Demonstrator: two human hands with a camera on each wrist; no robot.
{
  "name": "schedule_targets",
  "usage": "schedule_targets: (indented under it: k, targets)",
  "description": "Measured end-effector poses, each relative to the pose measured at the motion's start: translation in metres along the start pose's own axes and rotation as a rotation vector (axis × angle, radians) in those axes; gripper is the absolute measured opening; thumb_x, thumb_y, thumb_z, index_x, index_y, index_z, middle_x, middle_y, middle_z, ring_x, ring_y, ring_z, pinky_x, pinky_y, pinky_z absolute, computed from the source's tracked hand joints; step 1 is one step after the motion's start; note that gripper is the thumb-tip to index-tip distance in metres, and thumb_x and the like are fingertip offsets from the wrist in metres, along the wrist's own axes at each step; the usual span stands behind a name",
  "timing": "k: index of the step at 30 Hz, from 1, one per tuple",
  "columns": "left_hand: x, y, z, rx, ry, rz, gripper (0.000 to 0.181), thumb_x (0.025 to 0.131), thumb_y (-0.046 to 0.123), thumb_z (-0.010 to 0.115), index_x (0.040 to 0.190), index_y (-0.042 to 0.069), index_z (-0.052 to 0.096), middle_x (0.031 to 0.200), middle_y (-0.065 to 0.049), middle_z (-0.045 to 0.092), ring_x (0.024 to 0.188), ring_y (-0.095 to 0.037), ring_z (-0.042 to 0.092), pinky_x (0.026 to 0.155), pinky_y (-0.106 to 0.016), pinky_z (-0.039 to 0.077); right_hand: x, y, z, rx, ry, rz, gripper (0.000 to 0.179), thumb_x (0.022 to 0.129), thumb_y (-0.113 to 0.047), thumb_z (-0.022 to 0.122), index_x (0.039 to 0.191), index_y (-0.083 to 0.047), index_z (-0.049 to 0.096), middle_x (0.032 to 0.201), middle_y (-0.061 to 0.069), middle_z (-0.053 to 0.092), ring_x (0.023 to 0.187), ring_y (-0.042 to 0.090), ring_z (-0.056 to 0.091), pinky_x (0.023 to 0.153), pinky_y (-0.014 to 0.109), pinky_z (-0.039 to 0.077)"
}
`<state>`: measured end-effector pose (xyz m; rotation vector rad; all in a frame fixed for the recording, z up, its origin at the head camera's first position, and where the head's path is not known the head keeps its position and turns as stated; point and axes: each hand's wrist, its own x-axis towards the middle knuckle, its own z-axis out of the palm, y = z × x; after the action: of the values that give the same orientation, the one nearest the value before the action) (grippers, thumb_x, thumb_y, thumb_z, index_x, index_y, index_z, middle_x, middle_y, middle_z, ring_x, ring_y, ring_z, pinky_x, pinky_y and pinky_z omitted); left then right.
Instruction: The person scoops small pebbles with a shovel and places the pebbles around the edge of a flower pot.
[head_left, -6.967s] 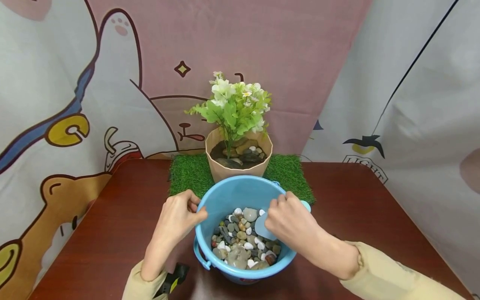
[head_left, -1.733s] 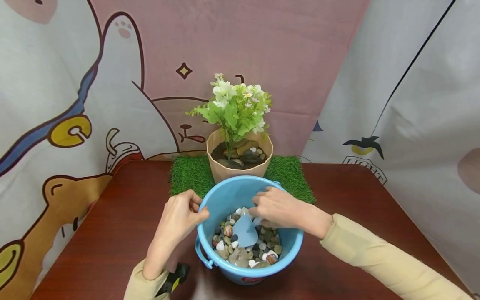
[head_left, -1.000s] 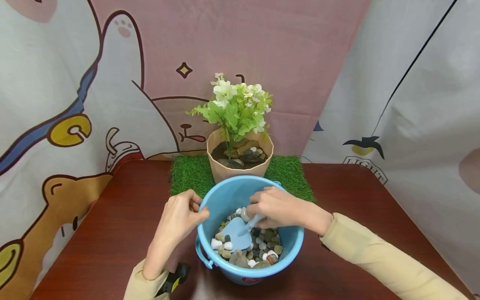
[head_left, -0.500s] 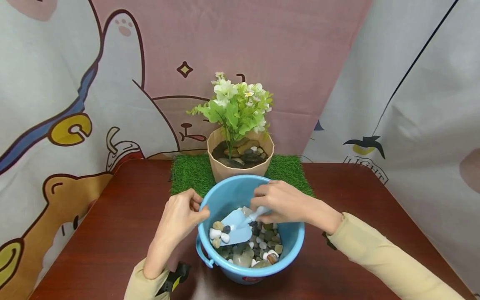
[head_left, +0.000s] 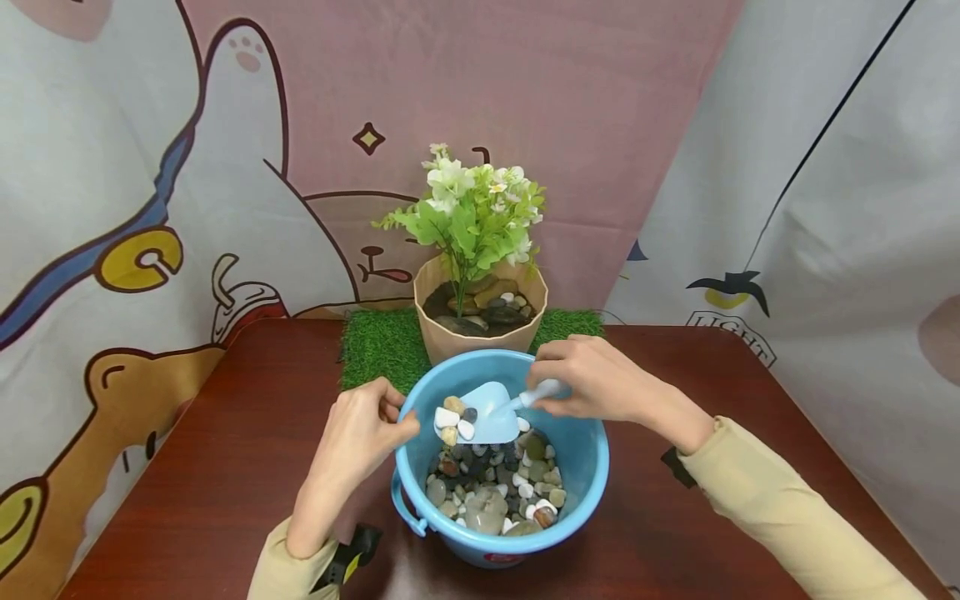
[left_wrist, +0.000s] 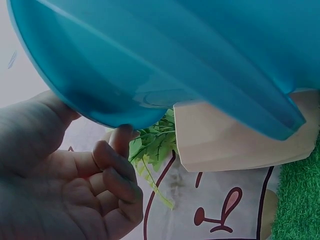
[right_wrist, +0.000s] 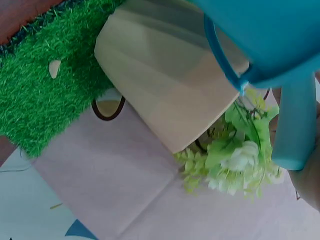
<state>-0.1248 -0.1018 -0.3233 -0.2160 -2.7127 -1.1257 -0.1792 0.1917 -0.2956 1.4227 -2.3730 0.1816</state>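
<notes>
A light-blue bucket [head_left: 577, 492] stands on the table, its bottom covered with mixed pebbles [head_left: 487, 508]. My left hand [head_left: 363, 425] pinches its left rim between thumb and fingers; the left wrist view shows that hand [left_wrist: 85, 180] at the rim from below. In my right hand [head_left: 596, 379] is the handle of a pale blue toy shovel [head_left: 495, 421], held over the inside of the bucket. Several white, tan and dark pebbles [head_left: 447, 419] lie on the blade's left end. The right wrist view shows the shovel handle [right_wrist: 295, 125], with the fingers partly out of frame.
Behind the bucket, a beige pot [head_left: 480, 335] with white flowers [head_left: 450, 183], soil and stones sits on artificial turf [head_left: 382, 350]. A small pale piece [right_wrist: 54, 68] lies on the turf. The brown table [head_left: 247, 450] meets a printed cloth [head_left: 570, 125] at the back.
My right hand has turned the shovel, pushed it under pebbles at the bucket's left and lifted it with several on the blade. My left hand has stayed on the rim.
</notes>
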Motion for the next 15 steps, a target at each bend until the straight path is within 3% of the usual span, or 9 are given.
schedule_targets:
  k: [15]
  targets:
    - [0.000,0.000,0.000,-0.004,-0.007,-0.008,0.011,0.070,0.009,0.066,0.080,0.005,0.066,0.070,-0.002,0.065,0.061,-0.007,0.056,0.057,-0.025,0.045,-0.002,0.014,-0.012,-0.010,0.036,0.096,0.018,0.071,-0.027,0.080,0.084,-0.021,0.069,0.080,-0.007,0.064,0.062,0.003,0.052,0.056,0.021,0.042]
